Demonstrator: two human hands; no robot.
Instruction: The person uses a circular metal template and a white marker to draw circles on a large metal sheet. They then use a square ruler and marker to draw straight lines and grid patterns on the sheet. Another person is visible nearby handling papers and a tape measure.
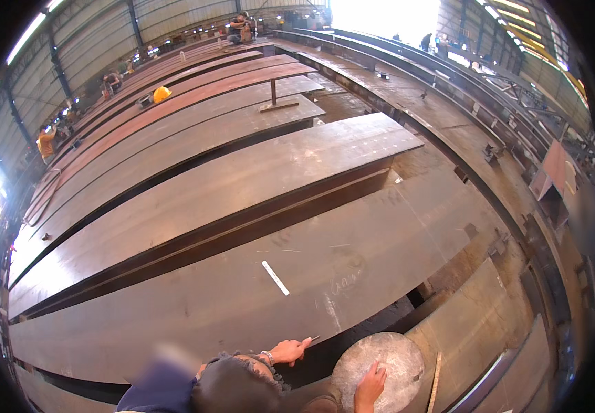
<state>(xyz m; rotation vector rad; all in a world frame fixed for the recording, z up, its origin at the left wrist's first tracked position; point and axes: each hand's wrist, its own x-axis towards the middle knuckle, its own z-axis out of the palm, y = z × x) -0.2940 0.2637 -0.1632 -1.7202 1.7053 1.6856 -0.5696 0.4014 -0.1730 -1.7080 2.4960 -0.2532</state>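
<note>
A hand that looks like my right hand [370, 389] comes in from the lower edge. It lies over a round grey metal disc [352, 365], fingers partly stretched out, with no held thing showing. My left hand is out of the picture. Close on the left, a dark-haired head [239, 389] and a blue sleeve [153, 392] belong to another person. Past that head reaches a hand with a bracelet [287, 352], apparently the same person's, holding a thin, pencil-like piece at the steel plate's edge. On the broad steel plate [242, 303] lies a short white strip [275, 277], near chalk marks.
Long steel plates [242, 179] lie side by side with dark gaps between them. A thin wooden strip [435, 382] lies right of the disc. Farther off are a T-shaped steel piece [275, 96], a yellow helmet [162, 93] and several people. Long beams [435, 76] run along the right.
</note>
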